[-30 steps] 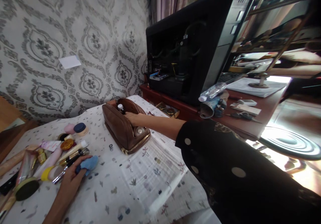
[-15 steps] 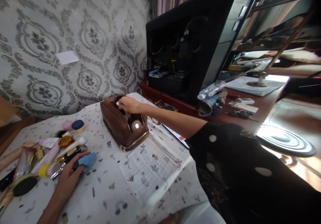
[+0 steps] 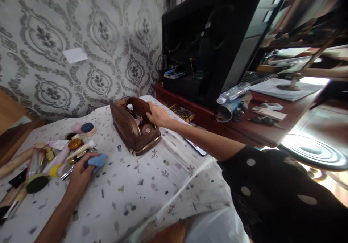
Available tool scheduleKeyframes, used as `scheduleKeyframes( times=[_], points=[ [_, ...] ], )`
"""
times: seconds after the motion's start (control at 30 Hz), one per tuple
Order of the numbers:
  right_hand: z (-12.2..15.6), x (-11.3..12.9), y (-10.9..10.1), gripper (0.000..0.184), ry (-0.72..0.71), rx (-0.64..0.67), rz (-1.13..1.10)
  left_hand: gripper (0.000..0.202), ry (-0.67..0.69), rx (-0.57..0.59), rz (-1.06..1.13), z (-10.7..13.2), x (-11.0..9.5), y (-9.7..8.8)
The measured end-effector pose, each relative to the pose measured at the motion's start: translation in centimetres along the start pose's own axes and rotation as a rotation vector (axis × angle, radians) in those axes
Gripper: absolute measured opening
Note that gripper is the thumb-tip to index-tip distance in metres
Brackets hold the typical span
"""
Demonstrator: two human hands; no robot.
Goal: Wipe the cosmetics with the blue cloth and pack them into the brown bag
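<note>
An open brown cosmetic bag (image 3: 125, 127) with a gold zipper stands on the patterned cloth. Inside it are a small bottle with a white cap (image 3: 130, 107) and a round item (image 3: 147, 129) near the front end. My right hand (image 3: 160, 115) is closed on the bag's right side wall, with fingertips over the rim. To the left, my left hand (image 3: 81, 168) is closed around a crumpled blue cloth (image 3: 98, 161). Beside that hand lies a pile of cosmetics, including an amber-lidded jar (image 3: 74, 143), a navy-lidded jar (image 3: 88, 128) and a dark round brush (image 3: 37, 183).
A black computer case (image 3: 201, 50) stands on the reddish-brown desk (image 3: 261, 130) at the right. A plastic bottle (image 3: 234, 92) and papers (image 3: 304, 90) lie on the desk. Below it is a small open drawer (image 3: 182, 113). The patterned wall (image 3: 108, 29) closes off the back.
My right hand has come out of the bag's inside and moved right onto its side wall. The white-capped bottle in the bag is now uncovered. My left hand keeps the blue cloth.
</note>
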State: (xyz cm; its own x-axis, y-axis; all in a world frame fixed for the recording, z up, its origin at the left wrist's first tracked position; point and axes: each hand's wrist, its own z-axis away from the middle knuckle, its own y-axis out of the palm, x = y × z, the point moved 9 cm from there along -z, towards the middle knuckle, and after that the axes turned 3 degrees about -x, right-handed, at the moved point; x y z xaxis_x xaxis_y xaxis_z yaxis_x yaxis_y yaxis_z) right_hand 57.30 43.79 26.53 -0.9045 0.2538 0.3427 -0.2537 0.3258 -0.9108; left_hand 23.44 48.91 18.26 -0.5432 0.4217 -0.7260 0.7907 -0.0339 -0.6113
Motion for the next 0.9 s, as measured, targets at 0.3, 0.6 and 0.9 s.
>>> scheduleKeyframes(
  times=[0.3,0.6,0.9],
  points=[
    [-1.0,-0.5,0.8,0.039,-0.004,-0.188,-0.214,0.075,0.57,0.308,-0.608,-8.2,-16.2,5.2],
    [-1.3,-2.3,1.0,0.043,-0.019,-0.384,-0.523,0.044,0.479,0.344,-0.965,-10.2,-18.1,7.4],
    [-0.4,-1.0,0.1,0.045,-0.063,-0.488,-0.689,0.038,0.379,0.084,-0.953,-10.0,-17.2,2.5]
  ],
)
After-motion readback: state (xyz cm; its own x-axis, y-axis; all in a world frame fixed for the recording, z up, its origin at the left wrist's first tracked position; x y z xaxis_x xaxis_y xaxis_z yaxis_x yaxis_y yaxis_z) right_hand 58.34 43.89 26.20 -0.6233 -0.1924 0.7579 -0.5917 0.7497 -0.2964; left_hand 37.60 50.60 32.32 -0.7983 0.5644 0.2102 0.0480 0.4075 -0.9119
